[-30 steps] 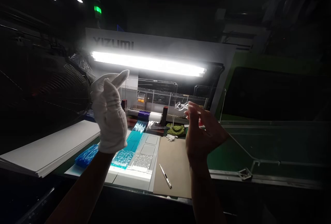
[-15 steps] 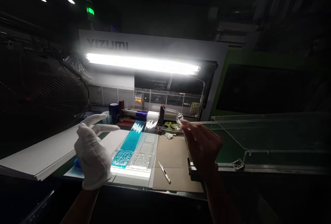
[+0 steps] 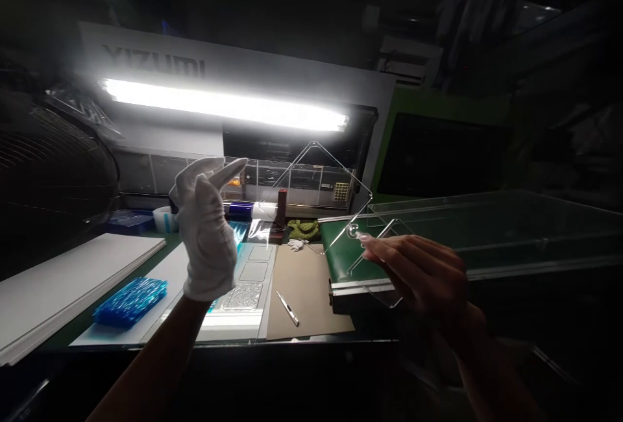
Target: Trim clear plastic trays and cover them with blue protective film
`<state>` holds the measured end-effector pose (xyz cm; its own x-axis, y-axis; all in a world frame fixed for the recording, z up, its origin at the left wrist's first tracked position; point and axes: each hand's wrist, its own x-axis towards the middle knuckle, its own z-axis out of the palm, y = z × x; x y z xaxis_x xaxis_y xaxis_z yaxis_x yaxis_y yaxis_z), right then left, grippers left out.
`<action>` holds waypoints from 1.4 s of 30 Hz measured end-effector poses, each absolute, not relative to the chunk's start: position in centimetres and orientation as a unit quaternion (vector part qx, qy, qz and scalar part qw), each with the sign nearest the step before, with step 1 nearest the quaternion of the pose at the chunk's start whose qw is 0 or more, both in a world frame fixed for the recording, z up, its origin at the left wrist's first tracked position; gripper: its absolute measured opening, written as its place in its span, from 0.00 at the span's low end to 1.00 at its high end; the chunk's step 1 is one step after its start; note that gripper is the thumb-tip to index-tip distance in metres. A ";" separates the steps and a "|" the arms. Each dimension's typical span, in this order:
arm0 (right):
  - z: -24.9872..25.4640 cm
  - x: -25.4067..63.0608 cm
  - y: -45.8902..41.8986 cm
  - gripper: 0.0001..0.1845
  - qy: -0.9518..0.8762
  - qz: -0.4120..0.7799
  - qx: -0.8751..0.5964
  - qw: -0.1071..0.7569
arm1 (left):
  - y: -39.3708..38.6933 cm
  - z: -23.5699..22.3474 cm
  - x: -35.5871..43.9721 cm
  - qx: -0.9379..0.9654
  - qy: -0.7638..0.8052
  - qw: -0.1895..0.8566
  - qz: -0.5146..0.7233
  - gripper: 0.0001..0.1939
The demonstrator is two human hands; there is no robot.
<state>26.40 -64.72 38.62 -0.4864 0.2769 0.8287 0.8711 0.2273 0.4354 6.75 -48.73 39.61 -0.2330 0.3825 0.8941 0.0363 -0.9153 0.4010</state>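
My right hand point(image 3: 418, 273) is bare and pinches the small curved middle piece of a clear moulded plastic part point(image 3: 353, 232). Thin, square-cornered clear outlines spread from it on both sides, the larger one tilted like a diamond above the bench. My left hand point(image 3: 207, 234), in a white glove, is raised to the left of that part. Its fingers and thumb point right and stand apart, with nothing seen between them. Below lie a pen-like knife point(image 3: 287, 308) on brown cardboard point(image 3: 311, 298) and a clear film strip with square outlines point(image 3: 253, 271).
On the left are a stack of white sheets point(image 3: 73, 273) and a blue film-wrapped bundle point(image 3: 130, 302). Film rolls point(image 3: 241, 210) stand behind. A green conveyor belt point(image 3: 341, 247) with clear side guards runs right. A bright tube lamp point(image 3: 224, 105) hangs across, and a fan point(image 3: 53, 169) stands left.
The view has swung to the right. My left hand has risen, and my right hand has turned the clear part so that its diamond outline shows over the bench and belt.
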 end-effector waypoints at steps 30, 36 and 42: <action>39.7 27.4 -67.3 0.13 -0.728 -0.480 -0.418 0.254 | -51.5 38.9 6.2 0.625 0.194 0.024 0.756 0.22; 39.5 26.0 -64.3 0.10 -0.764 -0.458 -0.376 0.256 | -50.7 39.2 1.8 0.721 0.174 -0.062 0.668 0.29; 40.2 24.5 -62.3 0.07 -0.785 -0.457 -0.346 0.235 | -50.4 39.0 0.0 0.810 0.181 -0.233 0.507 0.68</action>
<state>24.47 -62.31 40.17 -0.6498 0.3293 0.6851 0.7584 0.3422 0.5548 -0.02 -50.37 38.99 0.4196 0.0574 0.9059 0.5296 -0.8260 -0.1930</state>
